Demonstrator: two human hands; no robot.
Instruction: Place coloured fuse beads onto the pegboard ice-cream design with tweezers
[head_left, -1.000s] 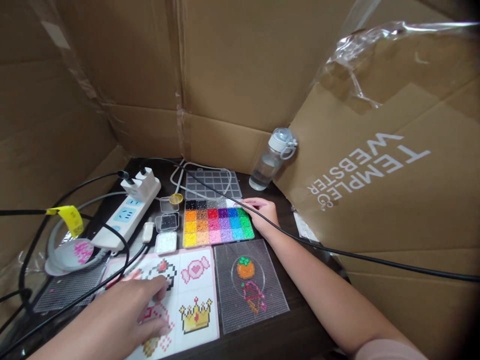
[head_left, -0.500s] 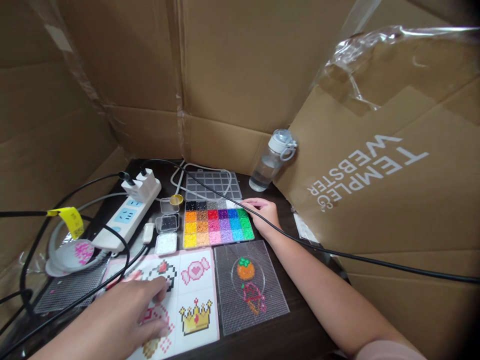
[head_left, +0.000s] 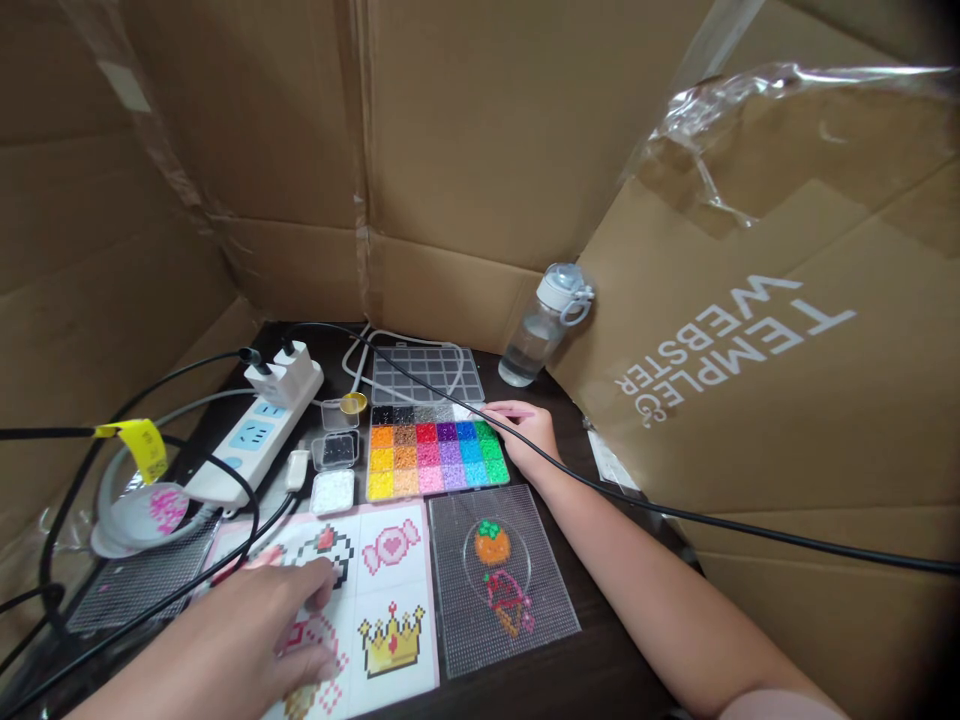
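My left hand [head_left: 277,615] is over the pattern sheet [head_left: 409,590], its thumb and index finger spread apart with nothing between them. The sheet shows a candy and a crown, and the hand covers part of the other pictures. My right hand [head_left: 525,432] is at the far right corner of the bead box [head_left: 438,454], its fingers pinched together. Whatever the pinch holds is too small to make out. To the right of the sheet lies a clear pegboard [head_left: 544,610] bearing an orange fruit of beads [head_left: 493,546] and a partly filled pink-and-brown ice cream cone shape [head_left: 508,603].
Small clear boxes, one with white beads [head_left: 332,492], stand left of the bead box. A power strip [head_left: 251,440] and black cables [head_left: 645,500] cross the area. A water bottle [head_left: 536,330] stands at the back, by cardboard walls [head_left: 465,150].
The view has shifted very slightly. Both hands stay in nearly the same places and poses.
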